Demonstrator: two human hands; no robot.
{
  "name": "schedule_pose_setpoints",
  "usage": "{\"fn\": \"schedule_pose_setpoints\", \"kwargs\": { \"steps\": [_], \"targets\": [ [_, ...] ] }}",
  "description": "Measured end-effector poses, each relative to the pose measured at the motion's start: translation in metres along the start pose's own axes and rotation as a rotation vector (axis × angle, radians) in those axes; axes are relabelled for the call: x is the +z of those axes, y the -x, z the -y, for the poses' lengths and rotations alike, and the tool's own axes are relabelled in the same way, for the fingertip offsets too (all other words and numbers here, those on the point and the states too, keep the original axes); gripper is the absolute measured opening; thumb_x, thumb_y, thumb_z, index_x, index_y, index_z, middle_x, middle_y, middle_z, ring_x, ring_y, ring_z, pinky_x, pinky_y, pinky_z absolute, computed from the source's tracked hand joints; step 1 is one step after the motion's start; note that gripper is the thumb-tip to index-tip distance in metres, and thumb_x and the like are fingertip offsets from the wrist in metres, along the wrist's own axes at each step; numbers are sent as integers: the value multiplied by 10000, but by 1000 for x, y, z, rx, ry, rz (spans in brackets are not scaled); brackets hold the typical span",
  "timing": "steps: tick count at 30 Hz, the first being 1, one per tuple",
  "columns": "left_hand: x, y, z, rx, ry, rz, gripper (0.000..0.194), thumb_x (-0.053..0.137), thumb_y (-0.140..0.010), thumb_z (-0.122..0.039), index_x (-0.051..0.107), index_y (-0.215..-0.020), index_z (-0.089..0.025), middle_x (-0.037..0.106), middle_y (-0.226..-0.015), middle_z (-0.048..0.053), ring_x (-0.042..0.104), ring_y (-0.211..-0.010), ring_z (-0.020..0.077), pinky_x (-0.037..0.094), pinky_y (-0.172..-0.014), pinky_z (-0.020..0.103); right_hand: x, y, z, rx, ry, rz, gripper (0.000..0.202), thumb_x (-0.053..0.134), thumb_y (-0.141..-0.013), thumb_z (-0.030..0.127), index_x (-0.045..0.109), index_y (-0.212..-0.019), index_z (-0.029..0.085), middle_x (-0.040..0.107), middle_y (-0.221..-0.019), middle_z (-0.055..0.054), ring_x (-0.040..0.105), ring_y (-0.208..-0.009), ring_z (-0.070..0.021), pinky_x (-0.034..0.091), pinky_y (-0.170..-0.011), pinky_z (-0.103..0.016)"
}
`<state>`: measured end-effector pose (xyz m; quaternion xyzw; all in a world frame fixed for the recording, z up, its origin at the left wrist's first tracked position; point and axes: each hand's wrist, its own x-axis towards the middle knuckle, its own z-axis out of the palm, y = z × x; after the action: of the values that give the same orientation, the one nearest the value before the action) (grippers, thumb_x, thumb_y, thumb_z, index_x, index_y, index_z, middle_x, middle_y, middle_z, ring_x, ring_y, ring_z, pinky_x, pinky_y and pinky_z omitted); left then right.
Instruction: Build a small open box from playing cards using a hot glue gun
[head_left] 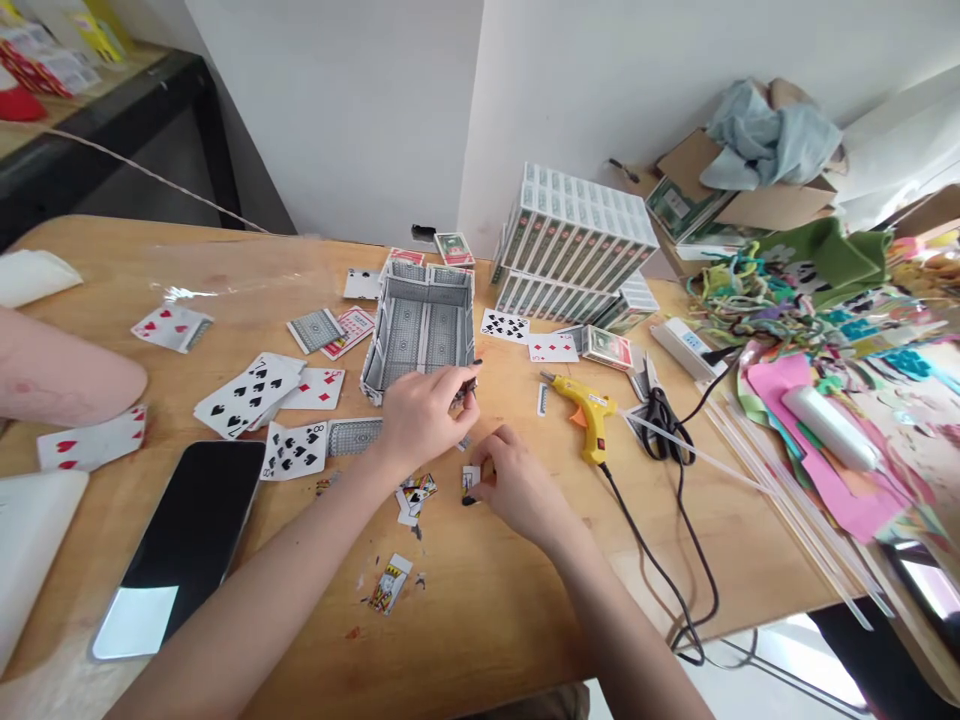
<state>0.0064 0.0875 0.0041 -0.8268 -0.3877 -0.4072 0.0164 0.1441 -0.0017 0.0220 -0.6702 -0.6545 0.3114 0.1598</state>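
An open tray built of playing cards (426, 335), with grey patterned backs facing in, sits mid-table. My left hand (427, 415) is closed in a pinch at its front right corner; what lies between the fingertips is small, dark and mostly hidden. Just right of it, low over the tabletop, my right hand (517, 485) pinches a small cut piece of playing card (470, 478) between thumb and fingers. Cut face-card pieces (414, 497) lie below my left hand, and a cut king card (391, 583) rests nearer me among paper scraps.
A yellow hot glue gun (589, 412) lies to the right, its cord trailing frontward, beside black-handled scissors (664, 425) and glue sticks (787, 500). Stacked card boxes (574, 240) stand behind. Leftward are a phone (187, 530), loose cards (251, 395) and another person's arm (67, 370).
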Motion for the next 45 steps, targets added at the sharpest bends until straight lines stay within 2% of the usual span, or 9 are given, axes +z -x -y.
{"fn": "schedule_pose_setpoints", "kwargs": {
  "steps": [3, 5, 10, 12, 15, 21, 29, 37, 45],
  "targets": [
    [0, 0, 1, 0, 3, 6, 279, 565, -768, -150, 643, -1033, -188, 747, -771, -10, 677, -624, 169, 443, -578, 299, -10, -1, -1, 57, -67, 18, 182, 636, -665, 61, 527, -647, 206, 575, -665, 10, 553, -595, -145, 448, -558, -265],
    [1, 0, 1, 6, 8, 11, 281, 561, -772, -146, 641, -1038, -187, 748, -774, -9, 681, -635, 169, 441, -587, 297, -17, -2, -1, 114, -237, -59, 125, 617, -730, 131, 547, -658, 206, 581, -598, 27, 581, -572, -145, 468, -559, -268],
    [0, 0, 1, 16, 23, 23, 281, 556, -785, -145, 629, -1053, -184, 753, -801, -12, 687, -654, 160, 425, -594, 293, -22, -5, 4, 85, -772, -408, 87, 658, -760, 276, 646, -773, 190, 684, -849, -43, 686, -786, -187, 589, -702, -333],
    [-1, 0, 1, 15, 29, 30, 278, 560, -786, -151, 627, -1054, -179, 755, -817, -12, 689, -660, 158, 419, -589, 295, -18, -6, 7, 47, -781, -509, 126, 683, -746, 314, 684, -785, 194, 664, -901, -53, 663, -790, -181, 602, -650, -317],
    [-2, 0, 1, 13, 33, 40, 276, 562, -787, -162, 627, -1055, -178, 756, -824, -6, 690, -664, 161, 414, -589, 297, -12, -7, 12, 62, -625, -575, 147, 663, -766, 332, 707, -792, 194, 639, -802, -40, 609, -639, -141, 550, -510, -261],
    [-2, -1, 1, 14, 32, 41, 278, 556, -789, -174, 635, -1056, -169, 755, -806, -1, 692, -671, 169, 418, -589, 302, -10, -9, 19, 135, -454, -486, 209, 571, -830, 355, 590, -712, 184, 578, -525, 25, 520, -425, -98, 398, -409, -202],
    [-2, 0, 1, 13, 38, 62, 280, 532, -825, -209, 637, -1081, -167, 755, -823, 16, 690, -676, 176, 410, -577, 305, -13, -11, 24, -38, -234, -475, 172, 503, -828, 238, 503, -662, 196, 468, -487, 71, 431, -415, -61, 336, -454, -178],
    [-4, -2, 2, 55, 42, 62, 295, 541, -811, -212, 618, -1089, -151, 751, -816, 11, 686, -667, 179, 398, -566, 316, -21, -15, 27, 33, -272, -392, 249, 511, -829, 323, 485, -614, 198, 476, -477, 60, 421, -417, -72, 329, -444, -188],
    [-3, -1, 2, 72, 18, 85, 304, 525, -812, -214, 621, -1094, -153, 746, -808, 22, 677, -648, 186, 390, -559, 326, -26, -18, 28, 66, -269, -330, 238, 529, -814, 313, 513, -608, 193, 503, -474, 52, 430, -419, -77, 337, -440, -189]
  ]
}}
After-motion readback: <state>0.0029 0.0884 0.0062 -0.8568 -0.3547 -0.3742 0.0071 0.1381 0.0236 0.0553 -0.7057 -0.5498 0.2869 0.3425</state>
